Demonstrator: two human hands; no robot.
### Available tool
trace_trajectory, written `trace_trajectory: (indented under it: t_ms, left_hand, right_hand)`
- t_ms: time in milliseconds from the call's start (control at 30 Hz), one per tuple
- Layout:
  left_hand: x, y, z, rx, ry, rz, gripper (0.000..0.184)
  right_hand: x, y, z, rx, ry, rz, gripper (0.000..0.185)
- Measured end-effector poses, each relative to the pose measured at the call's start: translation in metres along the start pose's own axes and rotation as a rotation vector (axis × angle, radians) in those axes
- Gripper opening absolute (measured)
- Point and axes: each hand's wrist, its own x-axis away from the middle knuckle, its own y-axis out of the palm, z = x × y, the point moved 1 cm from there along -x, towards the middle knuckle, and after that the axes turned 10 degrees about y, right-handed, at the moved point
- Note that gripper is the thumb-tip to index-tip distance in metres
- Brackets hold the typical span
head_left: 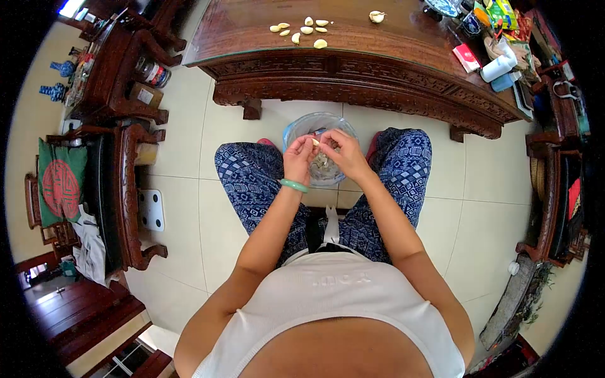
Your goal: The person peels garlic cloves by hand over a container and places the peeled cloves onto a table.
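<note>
Between my fingertips is a small pale garlic clove, held over a lined waste bin that stands on the floor between my knees. My left hand pinches the clove from the left side, a green bangle on its wrist. From the right, my right hand closes its thumb and fingers on the same clove. Pale scraps lie inside the bin, partly hidden by my hands. On the wooden table ahead lie several loose garlic cloves, and farther right a garlic bulb.
The carved table spans the space in front of me. At its right end sit a white bottle, a red-and-white box and snack packets. Carved chairs flank both sides, and a white scale lies on the floor at left.
</note>
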Motion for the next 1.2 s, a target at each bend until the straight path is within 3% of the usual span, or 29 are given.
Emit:
trace_trajectory:
  t_ms: [167,433,667,867,933,1200]
  left_hand:
    - [-0.001,-0.001,0.0,-0.03,-0.003,-0.018,0.013]
    - [0.004,0.013,0.012,-0.15,0.121,-0.171,0.022]
    - [0.002,0.006,0.007,-0.103,0.108,-0.177,0.02]
    - [0.002,0.006,0.009,-0.074,0.097,-0.146,0.02]
    - [0.002,0.006,0.009,-0.151,0.115,-0.137,0.021]
    - [0.001,0.002,0.007,-0.227,0.182,-0.168,0.025]
  right_hand:
    - [0.0,0.0,0.002,0.012,-0.056,0.03,0.012]
    - [0.003,0.0,0.003,-0.069,0.044,0.062,0.013]
    - [0.003,-0.002,-0.001,0.025,-0.015,0.05,0.012]
    - [0.002,0.001,0.004,-0.09,-0.096,0.102,0.014]
    - [0.004,0.0,-0.006,-0.063,-0.029,0.102,0.016]
    - [0.003,-0.002,-0.008,0.036,-0.157,0.112,0.013]
